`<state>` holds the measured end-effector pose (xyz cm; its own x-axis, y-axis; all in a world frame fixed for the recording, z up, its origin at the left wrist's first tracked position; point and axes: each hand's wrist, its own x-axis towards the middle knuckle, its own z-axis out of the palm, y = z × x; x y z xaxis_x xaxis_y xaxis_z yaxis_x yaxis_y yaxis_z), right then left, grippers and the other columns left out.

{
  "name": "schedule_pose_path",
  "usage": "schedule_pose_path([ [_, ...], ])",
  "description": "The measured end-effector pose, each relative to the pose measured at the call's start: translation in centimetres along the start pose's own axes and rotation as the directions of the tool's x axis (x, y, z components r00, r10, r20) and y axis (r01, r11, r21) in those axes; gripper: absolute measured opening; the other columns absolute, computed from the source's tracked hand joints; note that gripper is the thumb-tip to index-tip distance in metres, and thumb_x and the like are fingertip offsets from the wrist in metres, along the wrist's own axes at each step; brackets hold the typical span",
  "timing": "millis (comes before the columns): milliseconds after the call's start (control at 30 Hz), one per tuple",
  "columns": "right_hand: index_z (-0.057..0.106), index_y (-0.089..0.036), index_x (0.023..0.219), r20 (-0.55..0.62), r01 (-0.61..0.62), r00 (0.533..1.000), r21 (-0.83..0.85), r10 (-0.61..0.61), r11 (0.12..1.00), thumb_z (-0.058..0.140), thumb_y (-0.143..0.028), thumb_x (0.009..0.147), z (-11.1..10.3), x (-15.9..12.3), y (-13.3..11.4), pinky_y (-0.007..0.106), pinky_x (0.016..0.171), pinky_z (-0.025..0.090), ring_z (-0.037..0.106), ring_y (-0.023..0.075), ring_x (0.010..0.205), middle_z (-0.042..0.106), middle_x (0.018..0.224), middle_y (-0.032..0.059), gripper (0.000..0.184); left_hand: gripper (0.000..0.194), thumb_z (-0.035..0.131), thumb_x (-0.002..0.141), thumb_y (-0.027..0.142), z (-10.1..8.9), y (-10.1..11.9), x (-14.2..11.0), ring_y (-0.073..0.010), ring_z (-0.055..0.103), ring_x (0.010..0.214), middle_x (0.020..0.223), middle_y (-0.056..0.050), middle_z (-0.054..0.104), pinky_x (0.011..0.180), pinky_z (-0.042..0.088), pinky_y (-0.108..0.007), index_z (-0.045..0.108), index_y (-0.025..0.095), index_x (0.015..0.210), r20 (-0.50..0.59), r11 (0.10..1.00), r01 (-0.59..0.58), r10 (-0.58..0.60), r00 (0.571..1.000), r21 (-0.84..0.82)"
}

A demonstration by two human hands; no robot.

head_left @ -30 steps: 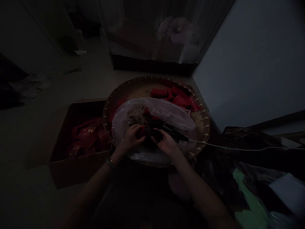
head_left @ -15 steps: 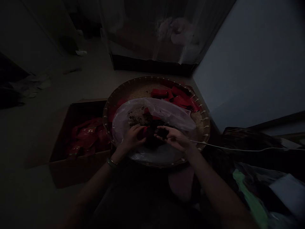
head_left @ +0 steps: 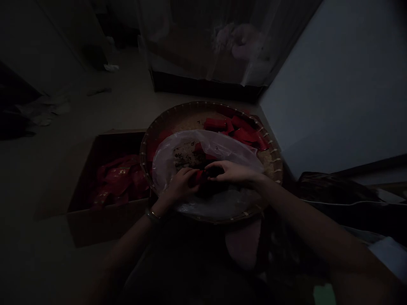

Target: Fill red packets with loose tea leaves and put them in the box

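A round woven tray (head_left: 277,163) stood in front of the person, its near side close to the body. A cardboard box (head_left: 108,224) stood beside it on the left, containing red packaging (head_left: 117,178) with gold print. Inside the tray lay a sheet of translucent plastic (head_left: 235,148), with red packets (head_left: 214,124) beyond it, towards the far right rim.

The left hand (head_left: 179,186) was closed narrowly about a small red packet (head_left: 199,176), held low over the plastic. The right hand (head_left: 237,173) was at its right-hand end, fingers curved and thumb moderately parted; whether they gripped any dark material could not be told in the poor light.

The step in hand was judged to be two-handed handling of the packet. Further movement would call for a steady left grip and careful right fingertips. Dark leaf-like fragments (head_left: 181,156) lay scattered just beyond the left hand.
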<state>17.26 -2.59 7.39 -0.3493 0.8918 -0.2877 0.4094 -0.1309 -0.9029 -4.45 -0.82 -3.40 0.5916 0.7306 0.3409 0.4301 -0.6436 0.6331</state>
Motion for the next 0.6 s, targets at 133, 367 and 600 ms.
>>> schedule_pose_path([
  [133, 0.065, -0.017, 0.109, 0.033, -0.040, 0.998, -0.184, 0.047, 0.982, 0.066, -0.009, 0.065, 0.0, 0.2, -0.7, 0.031, 0.082, 0.050, 0.064, 0.0209, 0.095, 0.070, 0.104, 0.0049, 0.045, 0.050, 0.069, 0.072, 0.025, 0.1, -0.1, -0.1, -0.0221, 0.057, 0.101, 0.111, -0.009, 0.058, 0.086, 0.050, -0.037, 0.054, 0.020, 0.120, 0.006, 1.000, 0.004, -0.004, 1.000, 0.001],
  [367, 0.062, -0.016, 0.107, -0.045, -0.041, 0.999, -0.371, 0.027, 0.928, 0.062, -0.003, 0.065, 0.9, 0.6, 0.0, 0.025, 0.076, 0.050, 0.064, 0.0171, 0.089, 0.068, 0.103, 0.0059, 0.043, 0.051, 0.068, 0.071, 0.025, 0.2, -0.2, 0.0, -0.0223, 0.057, 0.100, 0.110, -0.010, 0.059, 0.084, 0.050, -0.035, 0.053, 0.018, 0.120, 0.005, 0.999, -0.007, 0.007, 1.000, 0.038],
  [600, 0.063, -0.014, 0.101, -0.187, 0.006, 0.975, -0.512, -0.119, 0.859, 0.061, -0.002, 0.067, 2.4, 0.8, 1.2, 0.028, 0.074, 0.049, 0.064, 0.0189, 0.085, 0.069, 0.096, 0.0072, 0.036, 0.048, 0.067, 0.069, 0.023, 0.2, -0.1, 0.1, -0.0222, 0.058, 0.096, 0.106, -0.010, 0.060, 0.081, 0.051, -0.035, 0.055, 0.018, 0.116, -0.044, 0.998, -0.019, 0.021, 0.999, 0.054],
])
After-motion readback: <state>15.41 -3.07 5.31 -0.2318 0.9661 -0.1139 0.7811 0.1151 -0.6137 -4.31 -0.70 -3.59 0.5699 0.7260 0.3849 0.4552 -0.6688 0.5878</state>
